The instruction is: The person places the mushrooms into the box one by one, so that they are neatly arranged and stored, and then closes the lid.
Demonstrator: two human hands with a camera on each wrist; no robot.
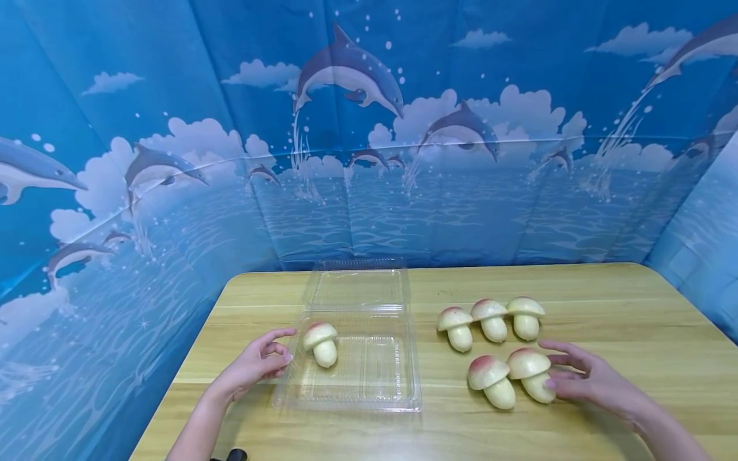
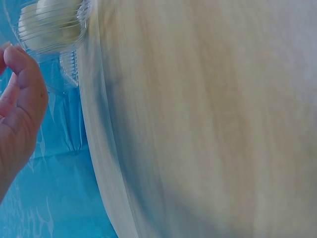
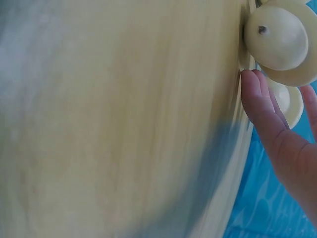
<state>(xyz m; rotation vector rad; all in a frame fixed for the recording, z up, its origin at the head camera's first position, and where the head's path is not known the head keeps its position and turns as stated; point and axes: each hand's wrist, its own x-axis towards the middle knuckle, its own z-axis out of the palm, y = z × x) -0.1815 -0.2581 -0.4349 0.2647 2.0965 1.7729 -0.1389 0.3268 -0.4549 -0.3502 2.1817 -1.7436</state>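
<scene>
A clear plastic clamshell box point(image 1: 406, 390) lies with its lid point(image 1: 357, 288) folded back on the table. Inside, at the left, is one toy mushroom point(image 1: 325, 352) with a cream stem and pink-tinged cap. My left hand point(image 1: 259, 362) is beside the box's left wall, fingers loosely bent and gripping nothing; whether a fingertip touches the wall I cannot tell. To the right, two mushrooms lie side by side, a left one point(image 1: 492, 382) and a right one point(image 1: 532, 374). My right hand point(image 1: 594, 384) is at the right one, thumb and fingers spread, not closed round it.
Behind the front pair, three more mushrooms lie in a row: a left one point(image 1: 458, 328), a middle one point(image 1: 492, 320) and a right one point(image 1: 525, 318). A blue dolphin-print curtain point(image 1: 357, 218) hangs behind the wooden table point(image 1: 605, 301). A small black object point(image 1: 236, 454) shows at the near edge.
</scene>
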